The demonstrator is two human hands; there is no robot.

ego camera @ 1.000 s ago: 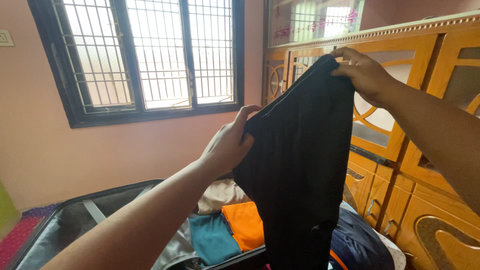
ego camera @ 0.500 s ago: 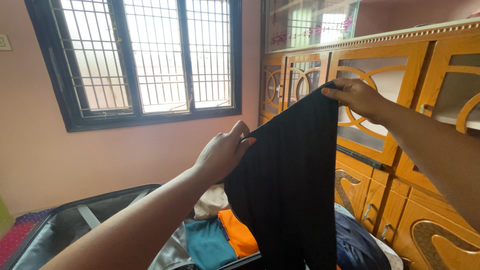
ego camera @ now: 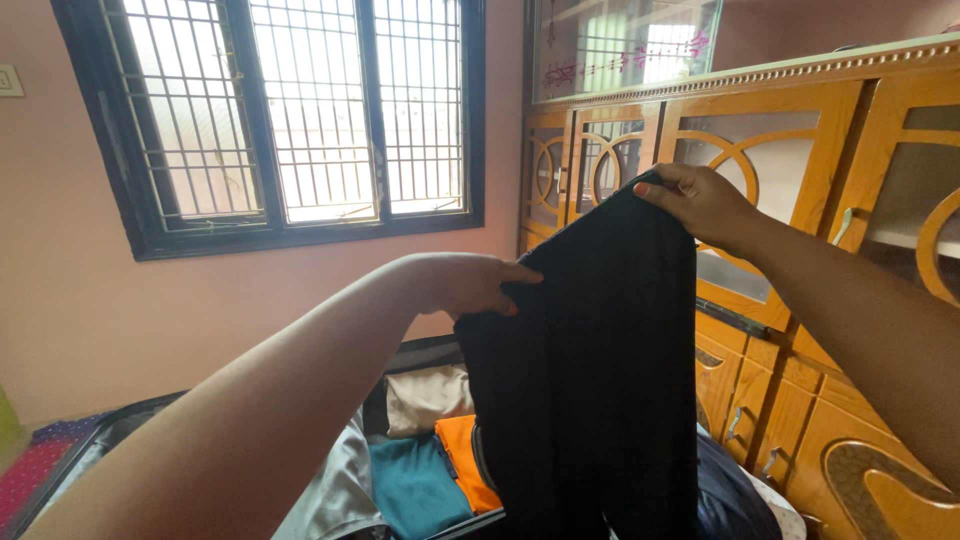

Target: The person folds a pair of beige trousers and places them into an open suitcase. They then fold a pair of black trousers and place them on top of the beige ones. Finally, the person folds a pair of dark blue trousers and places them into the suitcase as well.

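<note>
I hold a black striped garment (ego camera: 590,370) up in the air in front of me. My right hand (ego camera: 700,200) pinches its top right corner, raised high near the cupboard doors. My left hand (ego camera: 470,283) grips the lower left part of its top edge, fingers laid over the cloth. The garment hangs straight down and hides part of an open suitcase (ego camera: 120,425) below. Inside the suitcase lie folded clothes: an orange piece (ego camera: 462,470), a teal piece (ego camera: 415,485) and a beige piece (ego camera: 425,395).
A wooden cupboard with glass-panelled doors and drawers (ego camera: 800,330) fills the right side. A barred window (ego camera: 290,110) sits in the pink wall ahead. A dark blue bag (ego camera: 730,490) lies beside the suitcase. A patterned mat (ego camera: 30,470) shows at the lower left.
My left hand has turned palm-down and slid along the garment's top edge. My right hand has stayed high with its corner. The cloth now hangs flatter and wider.
</note>
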